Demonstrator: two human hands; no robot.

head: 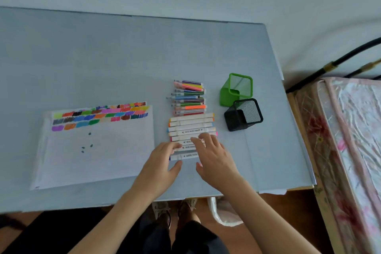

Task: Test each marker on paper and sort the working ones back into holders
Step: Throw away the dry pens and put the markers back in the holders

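Nearest you, your left hand [162, 163] and right hand [212, 154] hovered over the near end of the row of white markers [190, 128]. Both were released, fingers spread and lightly bent; neither gripped anything, though the fingertips seemed to touch the nearest barrels, probably to square the row or choose one. Both forearms reached forward from the table's [123, 57] near edge, palms down. The paper [99, 154] lay left of the markers, its far part filled with colour swatches, so much testing looked done. Beyond the white markers lay the striped thin pens [189, 97], side by side. Right of the markers stood the black holder [244, 114] and, behind it, the green holder [237, 89], both apparently empty, so sorting had not begun.
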